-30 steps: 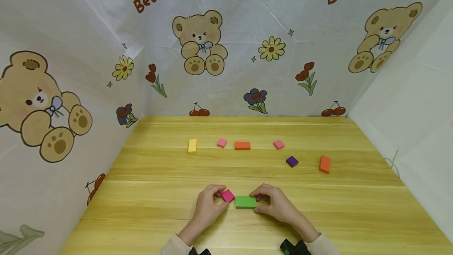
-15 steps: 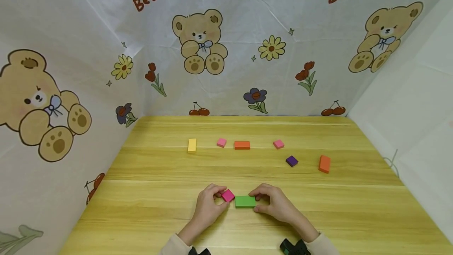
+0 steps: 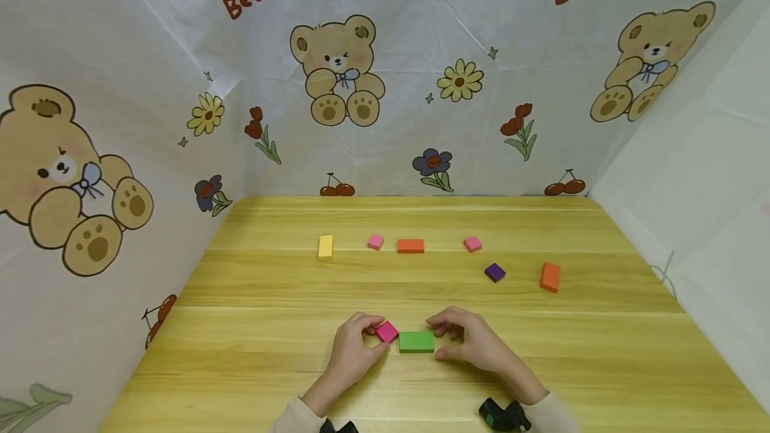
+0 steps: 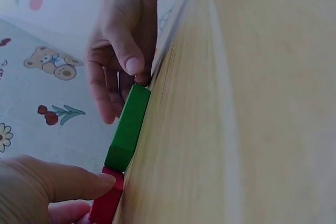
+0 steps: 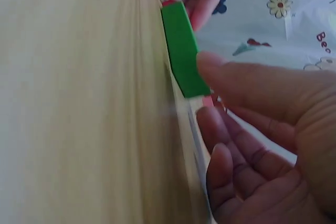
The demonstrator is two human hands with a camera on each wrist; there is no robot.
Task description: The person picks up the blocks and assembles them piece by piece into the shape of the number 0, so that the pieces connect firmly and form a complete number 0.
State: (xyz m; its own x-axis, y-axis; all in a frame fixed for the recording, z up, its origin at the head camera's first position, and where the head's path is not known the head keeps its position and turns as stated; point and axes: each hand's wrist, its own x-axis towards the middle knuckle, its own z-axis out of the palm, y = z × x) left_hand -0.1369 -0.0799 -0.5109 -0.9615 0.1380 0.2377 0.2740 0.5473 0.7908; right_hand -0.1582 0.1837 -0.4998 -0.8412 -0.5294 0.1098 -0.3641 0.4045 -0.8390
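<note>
Block of rectangular shape and green colour (image 3: 416,342) lies on the pale wood-grained table (image 3: 252,359), one end touching a corner of the small magenta square block (image 3: 387,332), which the left hand (image 3: 351,347) pinches between thumb and fingers; the right hand (image 3: 473,341) is just beside the other end, thumb and fingers loosely parted. Beyond lie a yellow rectangular block (image 3: 325,247), two pink square blocks (image 3: 375,242), two orange rectangular blocks (image 3: 410,246) and a dark purple square block (image 3: 495,272)
</note>
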